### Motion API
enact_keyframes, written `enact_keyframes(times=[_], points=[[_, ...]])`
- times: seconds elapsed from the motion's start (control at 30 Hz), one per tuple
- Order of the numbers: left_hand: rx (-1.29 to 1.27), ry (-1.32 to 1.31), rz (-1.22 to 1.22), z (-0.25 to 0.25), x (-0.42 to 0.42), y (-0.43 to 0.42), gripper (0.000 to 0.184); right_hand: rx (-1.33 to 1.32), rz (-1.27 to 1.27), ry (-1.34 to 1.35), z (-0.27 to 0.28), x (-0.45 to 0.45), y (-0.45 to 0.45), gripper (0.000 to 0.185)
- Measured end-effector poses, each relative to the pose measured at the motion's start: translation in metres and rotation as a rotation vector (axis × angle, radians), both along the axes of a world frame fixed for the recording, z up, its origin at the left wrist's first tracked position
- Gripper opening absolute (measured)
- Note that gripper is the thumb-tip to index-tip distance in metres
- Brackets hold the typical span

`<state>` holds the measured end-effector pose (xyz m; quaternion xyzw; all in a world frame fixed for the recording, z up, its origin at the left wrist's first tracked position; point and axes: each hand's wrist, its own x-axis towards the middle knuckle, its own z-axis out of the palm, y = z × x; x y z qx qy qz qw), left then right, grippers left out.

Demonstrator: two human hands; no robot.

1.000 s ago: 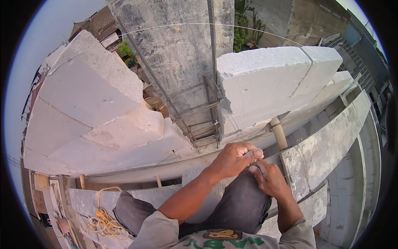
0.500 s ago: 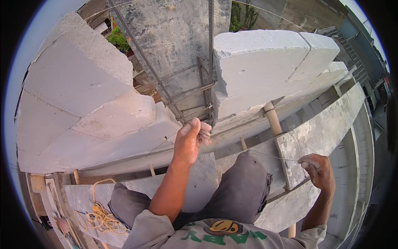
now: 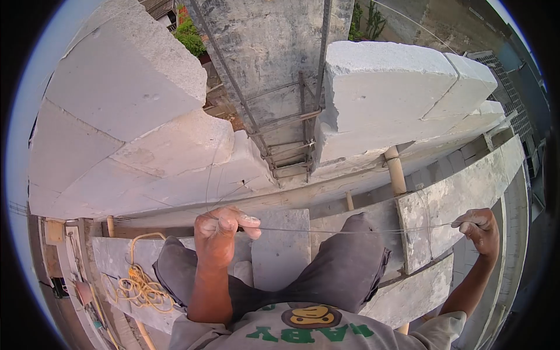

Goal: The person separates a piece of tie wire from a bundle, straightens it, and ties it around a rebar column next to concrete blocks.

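Thin, dull grey wire [image 3: 350, 232], spanning nearly straight between your two hands.
Left hand [image 3: 219, 233]: grip pinched on the wire; right hand [image 3: 481, 227]: fingertips pinched on it likewise. Step, by appearance: drawing the wire out across your dark grey trouser knees [image 3: 356, 251]. Next move seems to call for even tension, both pinches firm. Edges to mind: broken-edged white block wall [image 3: 385, 99] ahead; flat, mottled grey slab [image 3: 466, 186] behind the wire's right portion. Free room: above your lap, between hands.
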<state>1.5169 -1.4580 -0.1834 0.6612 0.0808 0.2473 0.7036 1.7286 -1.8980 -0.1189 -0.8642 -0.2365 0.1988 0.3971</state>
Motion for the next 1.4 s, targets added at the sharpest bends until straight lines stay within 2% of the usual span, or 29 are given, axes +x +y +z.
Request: enact_keyframes(times=[0.07, 0.1, 0.17, 0.23, 0.33, 0.37, 0.43, 0.5, 0.57, 0.63, 0.73, 0.8, 0.87, 0.93, 1.03, 1.2, 1.3, 1.4], points=[[0.017, -0.048, 0.316, 0.010, -0.029, 0.018, 0.046, -0.081, 0.012, 0.023, -0.004, 0.013, 0.030, 0.026], [-0.013, -0.072, 0.498, 0.015, -0.047, 0.032, 0.044, -0.027, 0.150, -0.056, -0.024, 0.027, 0.039, 0.019], [-0.053, -0.209, 0.864, 0.012, -0.088, 0.071, 0.041, -0.097, 0.299, -0.193, -0.049, 0.043, 0.057, 0.019], [0.016, -0.213, 0.879, 0.011, -0.140, 0.099, 0.038, -0.034, 0.429, -0.182, -0.039, 0.037, 0.109, 0.020], [-0.066, -0.295, 0.990, 0.000, -0.188, 0.122, 0.049, -0.055, 0.541, -0.342, -0.035, 0.021, 0.179, 0.016], [-0.073, -0.285, 0.964, 0.003, -0.174, 0.114, 0.055, 0.064, 0.614, -0.484, -0.051, 0.020, 0.202, 0.017], [-0.076, -0.259, 0.904, 0.015, -0.133, 0.075, 0.070, 0.000, 0.662, -0.584, -0.053, -0.005, 0.250, 0.019], [-0.025, -0.109, 0.652, -0.007, -0.101, 0.047, 0.085, 0.056, 0.779, -0.552, -0.053, -0.033, 0.299, 0.017], [0.097, -0.005, 0.365, -0.020, -0.068, 0.017, 0.073, 0.183, 0.876, -0.567, -0.063, -0.060, 0.343, 0.019], [0.161, 0.162, 0.387, -0.025, -0.041, 0.002, 0.070, 0.237, 0.935, -0.576, -0.065, -0.081, 0.370, 0.023], [0.165, 0.172, 0.459, -0.027, -0.034, 0.019, 0.062, 0.242, 0.945, -0.529, -0.061, -0.085, 0.378, 0.025], [0.051, 0.128, 0.517, -0.021, -0.038, 0.025, 0.052, 0.218, 0.927, -0.467, -0.061, -0.064, 0.366, 0.025], [-0.065, 0.079, 0.587, -0.021, -0.049, 0.041, 0.046, 0.207, 0.861, -0.378, -0.065, -0.030, 0.340, 0.023], [-0.192, 0.020, 0.662, -0.027, -0.064, 0.057, 0.042, 0.220, 0.823, -0.180, -0.071, -0.001, 0.311, 0.026], [-0.223, 0.031, 0.730, -0.029, -0.063, 0.063, 0.035, 0.257, 0.754, 0.039, -0.077, 0.019, 0.293, 0.030], [-0.304, 0.032, 0.669, -0.029, -0.041, 0.054, 0.031, 0.380, 0.499, 0.093, -0.091, 0.009, 0.291, 0.038], [-0.316, 0.055, 0.668, -0.031, -0.045, 0.054, 0.030, 0.309, 0.366, -0.069, -0.101, 0.001, 0.294, 0.039], [-0.331, 0.085, 0.680, -0.034, -0.045, 0.053, 0.027, 0.632, 0.253, 0.144, -0.118, -0.008, 0.303, 0.039]])
